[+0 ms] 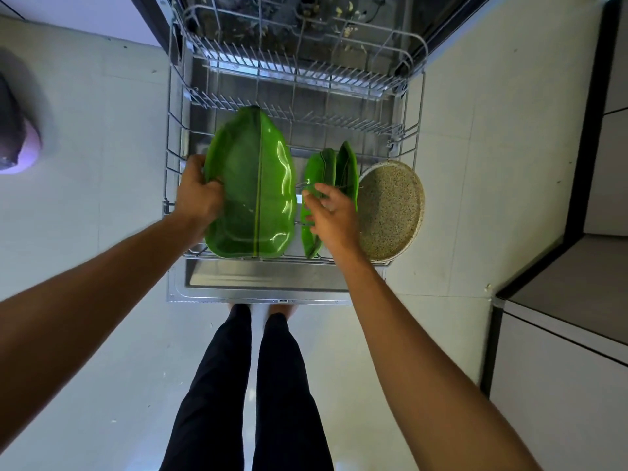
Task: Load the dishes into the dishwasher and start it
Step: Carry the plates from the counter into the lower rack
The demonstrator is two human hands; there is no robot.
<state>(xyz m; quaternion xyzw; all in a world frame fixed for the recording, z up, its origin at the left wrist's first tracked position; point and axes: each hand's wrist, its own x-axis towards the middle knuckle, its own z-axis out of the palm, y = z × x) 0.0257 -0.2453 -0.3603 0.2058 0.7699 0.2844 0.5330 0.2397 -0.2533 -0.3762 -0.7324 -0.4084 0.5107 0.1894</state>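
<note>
The dishwasher's lower rack (416, 137) is pulled out over the open door (265, 287). A large green leaf-shaped platter (251, 188) leans in the rack's front left part, and my left hand (197, 195) grips its left edge. To its right stand two smaller green leaf-shaped dishes (329, 164) on edge, the nearer one partly hidden by my right hand (331, 215), whose fingers touch its top edge. A speckled beige round plate (390, 212) leans at the rack's right end.
The back half of the rack holds rows of bare tines. The dishwasher tub (326, 18) lies beyond it. White cabinets with dark edges (560, 334) stand to the right, a dark and pink object (13, 137) lies on the floor at left. My legs (248, 385) stand before the door.
</note>
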